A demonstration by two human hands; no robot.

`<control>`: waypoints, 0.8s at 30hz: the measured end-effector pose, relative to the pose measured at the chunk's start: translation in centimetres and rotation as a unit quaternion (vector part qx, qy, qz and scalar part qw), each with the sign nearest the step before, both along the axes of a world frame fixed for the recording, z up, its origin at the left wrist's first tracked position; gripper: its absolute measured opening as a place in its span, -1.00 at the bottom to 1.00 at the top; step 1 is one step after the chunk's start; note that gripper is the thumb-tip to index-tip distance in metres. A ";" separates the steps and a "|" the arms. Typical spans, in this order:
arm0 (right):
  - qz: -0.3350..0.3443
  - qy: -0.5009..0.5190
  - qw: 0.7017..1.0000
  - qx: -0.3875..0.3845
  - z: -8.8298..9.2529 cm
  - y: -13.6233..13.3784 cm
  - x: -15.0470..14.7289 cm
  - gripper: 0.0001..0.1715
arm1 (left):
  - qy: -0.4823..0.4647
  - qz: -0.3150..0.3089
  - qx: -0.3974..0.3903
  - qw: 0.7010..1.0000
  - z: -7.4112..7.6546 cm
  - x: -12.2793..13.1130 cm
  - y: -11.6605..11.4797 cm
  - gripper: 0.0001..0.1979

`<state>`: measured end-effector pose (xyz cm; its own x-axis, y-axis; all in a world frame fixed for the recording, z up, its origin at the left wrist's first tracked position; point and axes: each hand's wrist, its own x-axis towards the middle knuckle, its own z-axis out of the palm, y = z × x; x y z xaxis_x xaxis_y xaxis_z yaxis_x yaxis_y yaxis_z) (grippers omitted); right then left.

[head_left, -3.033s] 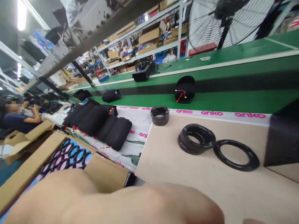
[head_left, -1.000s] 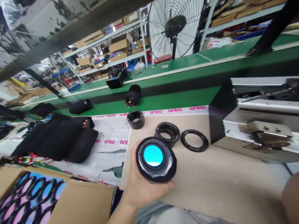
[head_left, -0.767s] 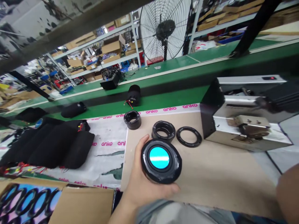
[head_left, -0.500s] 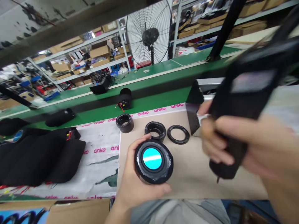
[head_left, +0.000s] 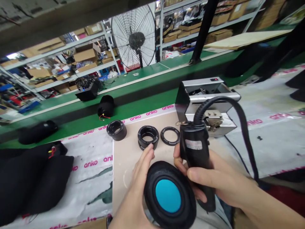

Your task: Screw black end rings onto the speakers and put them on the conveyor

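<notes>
Your right hand (head_left: 202,178) and its black corded tool (head_left: 195,144) had come in beside the round speaker (head_left: 170,194). Your left hand (head_left: 133,197) cupped the speaker's left side; three rings (head_left: 143,144) lay loose beyond that grip. Your right hand was wrapped around the tool, bit not visible. Blue disc (head_left: 168,190) seated, rings separate; any fastening could not be told.

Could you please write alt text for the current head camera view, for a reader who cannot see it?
A person's left hand holds a blue-centred black disc, while the right hand grips a black corded tool beside it. Beyond them, three black rings lie on a brown board, with a metal machine to their right.
</notes>
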<state>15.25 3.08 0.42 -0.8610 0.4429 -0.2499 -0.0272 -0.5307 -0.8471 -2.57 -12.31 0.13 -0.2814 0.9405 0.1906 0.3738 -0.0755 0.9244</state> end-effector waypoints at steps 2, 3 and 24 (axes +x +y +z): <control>-0.007 -0.019 1.000 0.018 0.5 0.6 0.1 -0.14 | -0.003 -0.004 0.003 1.000 0.6 -0.2 0.5 0.36; -0.018 -0.029 0.999 0.027 0.9 1.1 0.2 -0.15 | -0.010 -0.001 0.009 1.000 0.7 0.1 0.6 0.30; -0.048 -0.360 0.839 0.406 3.1 7.4 -2.0 -0.11 | -0.106 -0.048 -0.079 0.990 -0.1 -1.4 0.7 0.01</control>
